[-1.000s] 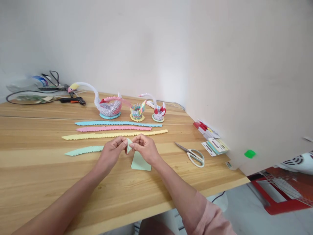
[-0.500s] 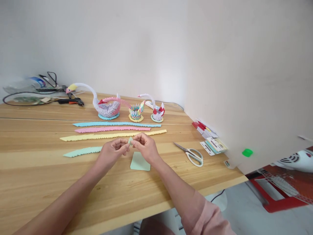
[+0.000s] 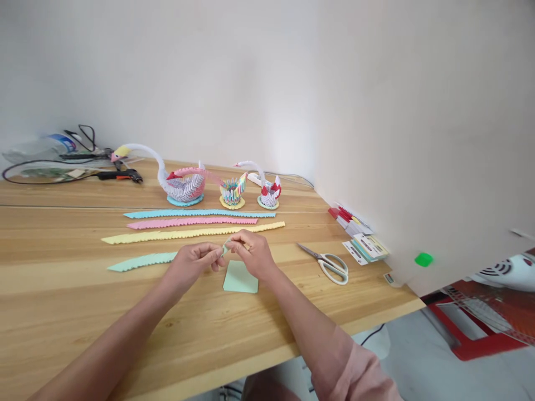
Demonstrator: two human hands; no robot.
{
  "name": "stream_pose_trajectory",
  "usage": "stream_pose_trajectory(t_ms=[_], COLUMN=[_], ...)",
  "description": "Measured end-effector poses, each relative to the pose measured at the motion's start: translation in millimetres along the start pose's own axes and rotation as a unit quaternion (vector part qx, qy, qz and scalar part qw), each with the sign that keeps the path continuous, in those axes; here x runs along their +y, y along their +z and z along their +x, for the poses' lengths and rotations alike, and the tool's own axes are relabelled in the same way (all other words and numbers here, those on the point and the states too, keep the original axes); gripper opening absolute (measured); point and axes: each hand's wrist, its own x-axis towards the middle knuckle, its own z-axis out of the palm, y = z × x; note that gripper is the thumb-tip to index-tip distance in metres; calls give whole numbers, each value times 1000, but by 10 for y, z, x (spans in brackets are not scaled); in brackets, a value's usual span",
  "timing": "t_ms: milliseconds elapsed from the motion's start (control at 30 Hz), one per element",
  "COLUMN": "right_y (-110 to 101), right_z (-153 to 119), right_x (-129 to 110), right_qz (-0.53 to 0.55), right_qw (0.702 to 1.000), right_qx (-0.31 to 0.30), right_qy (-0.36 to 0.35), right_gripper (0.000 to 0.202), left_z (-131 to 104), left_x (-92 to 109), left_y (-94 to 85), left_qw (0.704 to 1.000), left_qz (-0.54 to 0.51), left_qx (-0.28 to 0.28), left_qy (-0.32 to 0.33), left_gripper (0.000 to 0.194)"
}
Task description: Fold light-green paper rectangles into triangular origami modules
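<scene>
A small light green paper piece (image 3: 225, 247) is pinched between both hands above the wooden table. My left hand (image 3: 199, 258) is closed on its lower left side, fingers curled. On its upper right side, my right hand (image 3: 252, 254) grips it between thumb and finger. Just below my right hand lies a stack of light green paper squares (image 3: 240, 278). To the left, a green strip of folded paper (image 3: 140, 260) runs partly behind my left hand. Beyond the hands are a yellow strip (image 3: 167, 235), a pink strip (image 3: 188, 223) and a blue strip (image 3: 196, 213).
Scissors (image 3: 332, 267) lie at the right, near paper packs (image 3: 365, 248) by the wall. At the back stand several folded-paper swans, including a large one (image 3: 184, 188) and a small one (image 3: 271, 192). A glue gun (image 3: 121, 175) and cables are at the back left.
The green paper piece now looks longer and more bent between the fingers. My right hand has shifted slightly right, and the fingers of both hands have changed position.
</scene>
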Motion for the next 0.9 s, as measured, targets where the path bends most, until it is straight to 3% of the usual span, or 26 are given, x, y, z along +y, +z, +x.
stream_pose_trajectory(t_ms=[200,533,900], right_y=[8,24,45], right_z=[-5,-23,-17], right_x=[-4,27,45], right_qz=[-66,-4,-4], right_qw=[996,1000,999], right_qx=[-22,-5,19], right_qy=[-56,25,38], right_gripper=[15,19,22], left_z=[21,23,-1], left_x=[-59,-119,-74], left_y=[-3,-21,0], left_qw=[1000,999,999], left_qz=[10,35,-3], left_qx=[-14,-3,-34], left_qy=[13,27,6], left_gripper=[21,16,25])
